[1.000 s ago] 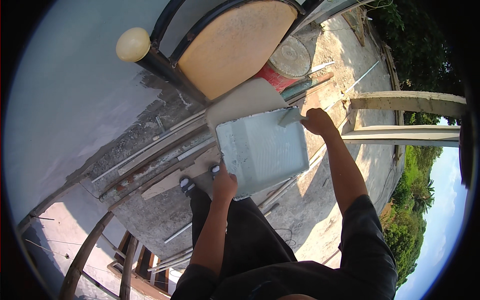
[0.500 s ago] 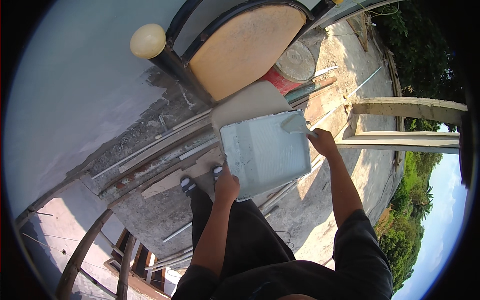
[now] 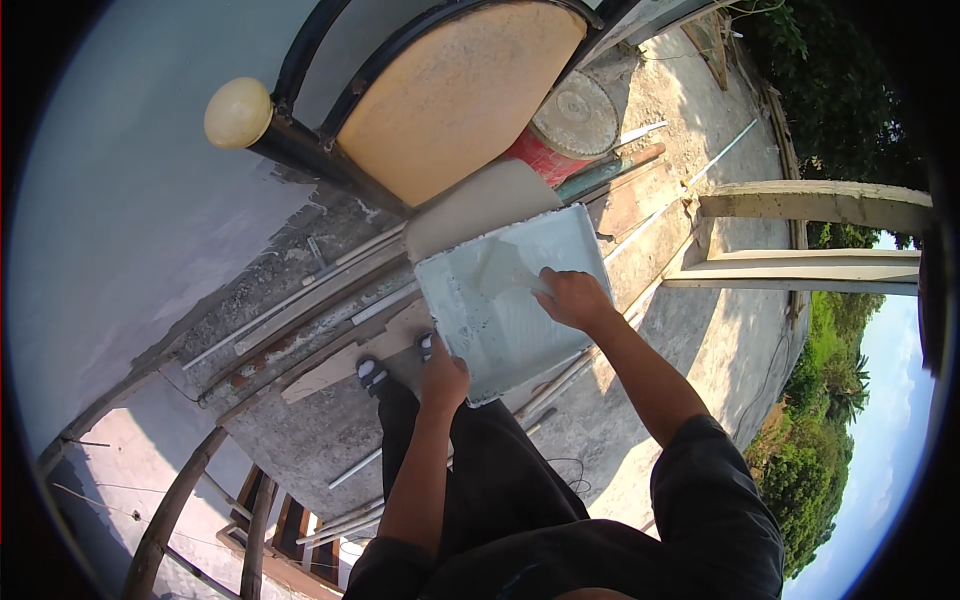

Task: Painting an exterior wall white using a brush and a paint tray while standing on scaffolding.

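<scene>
- Here we see the left hand (image 3: pixel 443 378) grasping the near edge of a square white board (image 3: pixel 515 300), fingers tucked under it and thumb on top, holding it up flat in front of the body.
- We see the right hand (image 3: pixel 573 298) resting on the board's upper face toward its right side, closed around a flat trowel blade (image 3: pixel 498 268) that lies on the pale wet coating and points left and far.
- The board hangs above a rough concrete ledge (image 3: pixel 300 440), just right of the grey plastered wall (image 3: pixel 110 230) that fills the left of the scene.
- Below the board we can make out two feet in dark shoes (image 3: pixel 372 373) on the ledge, among loose pipes and planks.
- Farther off, a red bucket (image 3: pixel 555 135) stands on the concrete, beside a black frame topped with a pale round knob (image 3: pixel 238 112).
- Trees show on the far right.
</scene>
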`<state>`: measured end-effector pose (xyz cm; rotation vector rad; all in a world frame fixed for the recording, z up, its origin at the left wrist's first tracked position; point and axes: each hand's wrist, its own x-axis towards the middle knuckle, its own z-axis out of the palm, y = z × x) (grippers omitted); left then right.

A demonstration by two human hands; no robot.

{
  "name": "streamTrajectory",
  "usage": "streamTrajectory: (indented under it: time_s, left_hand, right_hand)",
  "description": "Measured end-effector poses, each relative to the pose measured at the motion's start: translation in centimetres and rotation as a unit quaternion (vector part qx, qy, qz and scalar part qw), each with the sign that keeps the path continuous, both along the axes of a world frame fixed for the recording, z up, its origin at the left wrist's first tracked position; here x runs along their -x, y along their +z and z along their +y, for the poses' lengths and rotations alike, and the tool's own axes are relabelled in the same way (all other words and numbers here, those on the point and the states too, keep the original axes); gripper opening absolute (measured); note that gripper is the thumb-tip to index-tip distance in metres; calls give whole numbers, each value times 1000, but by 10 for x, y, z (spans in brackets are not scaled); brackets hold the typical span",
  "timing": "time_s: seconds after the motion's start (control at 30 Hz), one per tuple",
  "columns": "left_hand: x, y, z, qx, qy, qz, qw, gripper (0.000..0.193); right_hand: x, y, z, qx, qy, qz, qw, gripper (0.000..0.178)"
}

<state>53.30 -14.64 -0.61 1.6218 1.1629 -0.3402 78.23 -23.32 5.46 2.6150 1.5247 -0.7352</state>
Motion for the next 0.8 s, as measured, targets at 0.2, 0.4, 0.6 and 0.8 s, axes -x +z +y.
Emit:
streamTrajectory:
  time_s: [0.2, 0.4, 0.6, 0.8]
  left_hand:
    - [10, -7, 0, 5, 27, -9, 1000, 53]
    - [10, -5, 5, 5, 8, -20, 1000, 51]
    - [1, -1, 0, 23, 27, -3, 999, 47]
    - [-3, 1, -3, 29, 39, -4, 999, 47]
  right_hand:
    - [-4, 15, -19, -16, 4, 74, 997, 29]
    - [-56, 10, -50, 3, -42, -6, 999, 27]
    - [-37, -6, 4, -6, 36, 7, 999, 26]
    - [-6, -6, 18, 25, 123, 15, 992, 27]
